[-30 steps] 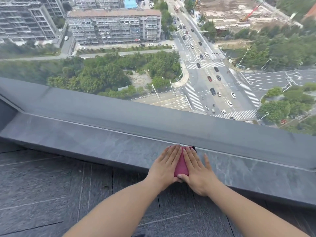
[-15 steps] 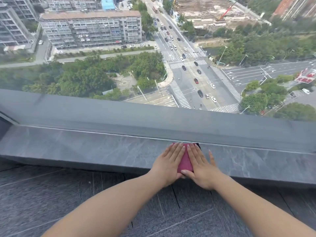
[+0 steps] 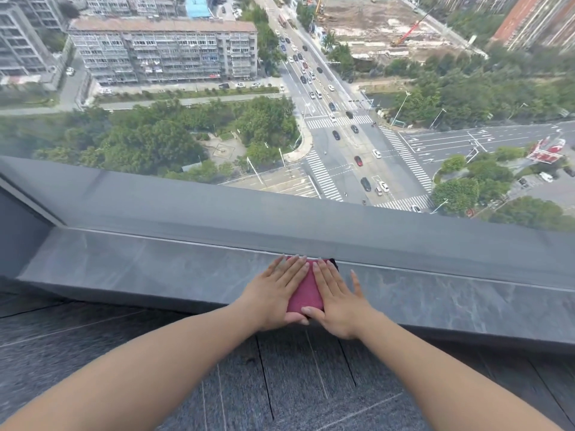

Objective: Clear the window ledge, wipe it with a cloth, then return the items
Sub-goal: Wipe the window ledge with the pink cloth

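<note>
- Barely shifted since the earlier frames: both hands in the same flat pose on the cloth, at about the same spot along the ledge; view tilted up a little, more street below showing.
- Left hand (image 3: 273,293) laid flat, fingers straight and close together, palm down on the left part of the pink cloth (image 3: 305,294); pressing, not clamped around anything.
- Right hand (image 3: 337,301) likewise flat, fingers extended, thumb splayed out to the right, covering the cloth's right part.
- Cloth folded small, lying on the grey stone window ledge (image 3: 140,269), far edge just by the seam under the window frame (image 3: 217,209), near edge close to the ledge's front lip.
- Dark corner (image 3: 332,261) poking out past the right fingertips; cannot tell what it is.
- No items visible on the ledge, so clearing judged done.
- Wiping judged under way, mid-ledge; long bare stretches to left and right, wiped or not cannot tell.
- Left to do, by judgement: finish the wipe, then bring items back; none in view on the dark carpet (image 3: 295,384) below.
</note>
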Demonstrator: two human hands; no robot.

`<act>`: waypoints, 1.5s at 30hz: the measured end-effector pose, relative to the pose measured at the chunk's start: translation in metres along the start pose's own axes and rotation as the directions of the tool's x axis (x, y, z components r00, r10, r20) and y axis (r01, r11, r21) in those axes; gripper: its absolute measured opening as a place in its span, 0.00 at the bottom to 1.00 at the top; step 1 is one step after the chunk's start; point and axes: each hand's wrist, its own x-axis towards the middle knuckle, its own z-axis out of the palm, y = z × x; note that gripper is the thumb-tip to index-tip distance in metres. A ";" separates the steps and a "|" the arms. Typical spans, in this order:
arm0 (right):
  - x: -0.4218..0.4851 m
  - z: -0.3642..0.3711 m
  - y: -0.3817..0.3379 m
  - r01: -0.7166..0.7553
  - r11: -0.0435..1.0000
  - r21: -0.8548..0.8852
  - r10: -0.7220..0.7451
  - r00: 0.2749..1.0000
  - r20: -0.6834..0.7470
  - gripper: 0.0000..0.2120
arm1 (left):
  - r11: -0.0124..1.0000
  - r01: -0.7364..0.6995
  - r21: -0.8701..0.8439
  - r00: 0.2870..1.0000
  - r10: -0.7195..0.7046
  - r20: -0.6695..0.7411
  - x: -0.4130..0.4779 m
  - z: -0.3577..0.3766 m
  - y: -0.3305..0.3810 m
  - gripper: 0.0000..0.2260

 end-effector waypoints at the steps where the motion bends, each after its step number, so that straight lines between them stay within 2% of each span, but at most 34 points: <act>1: 0.004 0.000 -0.009 0.009 1.000 0.005 -0.009 1.000 -0.003 0.48 | 1.000 0.002 0.002 1.000 -0.002 0.000 -0.006 0.001 -0.008 0.48; 4: 0.014 0.002 -0.037 0.038 0.999 0.018 -0.038 0.998 -0.043 0.51 | 1.000 0.005 -0.004 1.000 -0.005 -0.024 -0.026 0.003 -0.034 0.48; 12: 0.044 0.004 -0.109 0.094 0.995 -0.030 -0.097 0.990 -0.106 0.47 | 1.000 0.021 -0.017 1.000 -0.021 0.016 -0.076 0.008 -0.099 0.47; 14: 0.053 0.004 -0.129 0.103 0.993 -0.049 -0.108 0.988 -0.114 0.45 | 0.999 0.035 -0.006 0.999 -0.035 0.026 -0.090 0.009 -0.116 0.46; 25: 0.087 -0.001 -0.217 0.138 0.986 -0.093 -0.151 0.976 -0.155 0.46 | 0.992 0.124 0.015 0.989 -0.125 0.083 -0.149 0.006 -0.185 0.47; 34: 0.116 -0.003 -0.290 0.202 0.977 -0.072 -0.212 0.956 -0.201 0.47 | 0.975 0.214 0.056 0.964 -0.220 0.150 -0.199 0.011 -0.240 0.47; 37: 0.125 -0.004 -0.309 0.219 0.974 -0.057 -0.226 0.954 -0.196 0.43 | 0.970 0.238 0.056 0.961 -0.243 0.130 -0.215 0.012 -0.256 0.46; 45: 0.154 -0.015 -0.359 0.287 0.953 -0.100 -0.299 0.945 -0.134 0.44 | 0.914 0.393 0.102 0.911 -0.402 0.096 -0.249 0.007 -0.274 0.48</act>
